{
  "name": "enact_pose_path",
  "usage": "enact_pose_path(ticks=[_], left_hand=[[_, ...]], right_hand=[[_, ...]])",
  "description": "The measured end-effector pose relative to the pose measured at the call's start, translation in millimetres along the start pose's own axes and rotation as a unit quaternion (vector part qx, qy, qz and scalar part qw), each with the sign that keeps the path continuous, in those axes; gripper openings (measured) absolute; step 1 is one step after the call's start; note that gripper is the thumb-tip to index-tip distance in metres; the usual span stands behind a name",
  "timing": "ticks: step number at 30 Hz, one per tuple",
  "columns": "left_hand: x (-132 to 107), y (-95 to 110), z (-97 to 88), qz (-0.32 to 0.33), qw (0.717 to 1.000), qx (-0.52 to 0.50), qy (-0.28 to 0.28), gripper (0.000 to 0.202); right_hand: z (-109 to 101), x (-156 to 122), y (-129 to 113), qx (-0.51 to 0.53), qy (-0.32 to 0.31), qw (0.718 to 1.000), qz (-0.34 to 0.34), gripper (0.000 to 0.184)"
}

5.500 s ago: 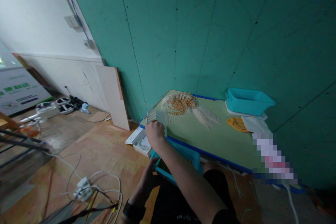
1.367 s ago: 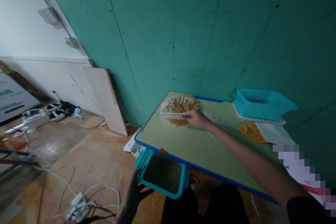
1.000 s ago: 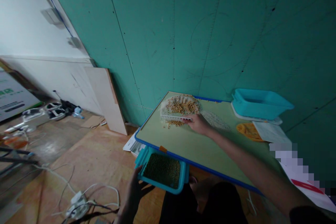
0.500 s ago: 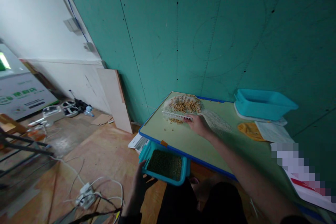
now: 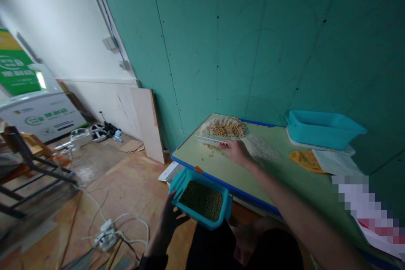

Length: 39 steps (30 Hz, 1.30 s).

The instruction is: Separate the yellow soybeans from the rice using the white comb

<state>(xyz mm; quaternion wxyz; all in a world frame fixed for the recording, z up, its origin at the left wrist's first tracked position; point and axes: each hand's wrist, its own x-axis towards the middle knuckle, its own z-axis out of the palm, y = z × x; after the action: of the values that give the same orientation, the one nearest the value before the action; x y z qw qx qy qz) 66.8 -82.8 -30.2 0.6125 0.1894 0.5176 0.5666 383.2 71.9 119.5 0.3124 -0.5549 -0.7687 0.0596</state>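
Right hand (image 5: 234,151) closed on a long white slotted tool (image 5: 209,140) beside tan round beans (image 5: 228,128)

Fingers and thumb clamped on the tool's right end. Tool lies over the pale-green, blue-edged table (image 5: 234,175), between the bean heap and a few loose beans nearer the person; contact with surface: cannot tell. Fine white granules (image 5: 261,147) spread to the right of the heap. Left hand (image 5: 171,218): thumb at left end of a turquoise rectangular plastic tub (image 5: 202,220), fingers spread below; firmness of grip cannot be told. Tub, just off the table's near edge, contains dark-green and tan grains (image 5: 202,200).
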Motion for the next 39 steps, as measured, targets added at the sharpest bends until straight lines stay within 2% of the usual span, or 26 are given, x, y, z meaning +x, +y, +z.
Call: enact_pose_path(ticks=[2,7,11,14,17,21,24,26,33,39], left_hand=[[4,5,3.6,-0.005,1.000,0.014,0.010,0.063],[10,17,13.9,-0.077,0.996,0.045,0.010,0.061],[1,24,19.7,-0.041,0.998,0.041,-0.008,0.057],[-8,31,27.1,-0.068,0.997,0.042,-0.013,0.046],[-13,34,32.0,-0.064,0.996,0.061,-0.005,0.048],[-14,29,25.6,-0.036,0.997,0.065,0.000,0.049],[-15,26,19.0,-0.002,0.997,0.071,-0.011,0.075],[-16,27,17.9,0.001,0.997,0.076,-0.011,0.085],[-12,31,17.5,0.010,0.997,0.078,-0.008,0.086],[-4,29,10.6,-0.015,0.996,0.071,-0.042,0.070]], right_hand=[[1,0,-1,-0.007,0.002,1.000,-0.003,0.021],[2,1,-4,-0.009,-0.014,1.000,-0.014,0.023],[2,2,-7,0.000,-0.005,1.000,-0.013,0.022],[1,3,-8,-0.002,-0.006,1.000,-0.012,0.023],[0,3,-8,0.013,-0.019,1.000,-0.020,0.023],[0,3,-8,0.036,-0.016,0.999,-0.013,0.022],[0,3,-8,0.039,-0.016,0.999,-0.018,0.019],[1,4,-7,0.033,-0.014,0.999,-0.018,0.019],[2,5,-5,0.012,-0.007,1.000,-0.019,0.019],[-1,6,-7,0.063,-0.005,0.998,-0.025,0.025]])
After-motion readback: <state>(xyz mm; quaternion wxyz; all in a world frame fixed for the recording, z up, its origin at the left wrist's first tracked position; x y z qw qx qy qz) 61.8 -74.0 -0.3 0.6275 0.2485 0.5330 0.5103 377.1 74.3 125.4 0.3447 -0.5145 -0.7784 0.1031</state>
